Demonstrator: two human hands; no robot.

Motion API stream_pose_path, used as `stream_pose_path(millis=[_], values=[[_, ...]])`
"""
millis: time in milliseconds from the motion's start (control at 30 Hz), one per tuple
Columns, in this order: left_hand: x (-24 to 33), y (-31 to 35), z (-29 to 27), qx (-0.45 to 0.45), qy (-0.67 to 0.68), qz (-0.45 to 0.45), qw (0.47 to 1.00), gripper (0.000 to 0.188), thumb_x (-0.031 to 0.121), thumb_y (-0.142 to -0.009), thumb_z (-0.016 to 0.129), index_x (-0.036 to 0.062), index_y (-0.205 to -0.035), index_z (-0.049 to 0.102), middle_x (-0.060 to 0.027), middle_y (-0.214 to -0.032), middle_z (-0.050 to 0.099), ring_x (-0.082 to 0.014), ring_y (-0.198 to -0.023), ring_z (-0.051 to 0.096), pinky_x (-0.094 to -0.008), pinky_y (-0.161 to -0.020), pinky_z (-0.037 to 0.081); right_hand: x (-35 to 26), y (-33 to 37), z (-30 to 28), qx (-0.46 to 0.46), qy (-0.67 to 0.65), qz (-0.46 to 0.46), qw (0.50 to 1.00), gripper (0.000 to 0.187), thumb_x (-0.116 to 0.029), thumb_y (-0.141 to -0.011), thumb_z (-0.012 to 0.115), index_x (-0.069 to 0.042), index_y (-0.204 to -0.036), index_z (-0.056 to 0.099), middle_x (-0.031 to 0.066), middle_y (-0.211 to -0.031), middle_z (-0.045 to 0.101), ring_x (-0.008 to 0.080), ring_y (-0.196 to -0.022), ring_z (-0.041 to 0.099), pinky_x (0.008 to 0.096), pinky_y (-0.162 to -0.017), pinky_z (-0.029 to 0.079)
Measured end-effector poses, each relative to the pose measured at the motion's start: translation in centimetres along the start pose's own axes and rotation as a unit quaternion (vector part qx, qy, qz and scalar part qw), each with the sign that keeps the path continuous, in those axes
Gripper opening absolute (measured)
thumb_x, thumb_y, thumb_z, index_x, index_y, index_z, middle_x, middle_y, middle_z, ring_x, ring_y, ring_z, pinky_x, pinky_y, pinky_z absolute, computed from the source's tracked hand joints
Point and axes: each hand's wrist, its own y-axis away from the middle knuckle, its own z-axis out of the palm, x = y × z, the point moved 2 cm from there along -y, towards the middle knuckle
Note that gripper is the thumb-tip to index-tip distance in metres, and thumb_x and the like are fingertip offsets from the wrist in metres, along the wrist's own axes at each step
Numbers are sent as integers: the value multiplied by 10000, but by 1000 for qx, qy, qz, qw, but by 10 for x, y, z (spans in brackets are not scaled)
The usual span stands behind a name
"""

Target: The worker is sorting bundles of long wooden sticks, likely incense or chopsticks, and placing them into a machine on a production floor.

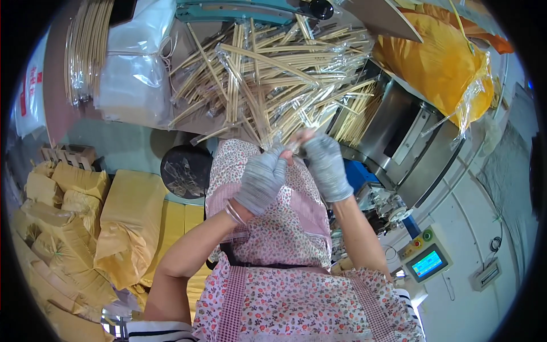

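Observation:
Many long thin wooden sticks, like chopsticks, lie in a loose heap (273,74) on the table, several of them in clear plastic sleeves. My left hand (262,179) and my right hand (326,165), both in grey gloves with bare fingertips, meet over my lap at the heap's near edge. The left fingers are closed on a clear plastic sleeve (276,138). Close beside them, the right fingers pinch at the same plastic, slightly blurred. Whether sticks are inside that sleeve is hidden by the hands.
Stacked clear bags (134,74) tied with string and a stick bundle (88,51) lie at the far left. To the right stands a metal machine (413,131) with sticks in its tray and a control screen (427,264). Yellow packages (128,222), a black stool (185,171) and a yellow sack (436,62) surround me.

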Motion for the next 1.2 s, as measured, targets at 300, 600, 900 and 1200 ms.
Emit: stream_pose_path(millis=[300,600,900,1200], values=[[-24,14,-71,-96,-155,31,983,187,173,-891,490,40,-795,580,-61,-626,530,-168,-545,507,-289,-548,425,-10,-51,-95,249,-329,-148,899,187,-147,-907,474,9,-979,546,81,-847,578,129,-713,559,252,-632,514],[-26,-102,-91,51,-346,73,934,208,144,-813,595,37,-981,538,-137,-844,591,-279,-789,590,-320,-678,459,90,-81,-75,210,157,-161,951,224,-272,-814,622,-57,-874,634,-34,-702,537,83,-625,471,225,-560,389],[-88,-179,-80,224,-71,-84,968,250,180,-795,645,-26,-934,613,-48,-816,616,-106,-667,515,-253,-636,435,-8,-121,14,292,506,-261,769,274,-122,-732,630,-43,-990,577,207,-935,583,346,-796,585,413,-701,471],[-4,-137,-85,169,329,-46,928,153,240,-904,530,90,-929,515,25,-669,535,-56,-556,488,-203,-486,424,-53,-64,-14,85,523,-244,812,212,-215,-801,614,-45,-922,571,97,-688,593,291,-647,585,371,-601,442]])
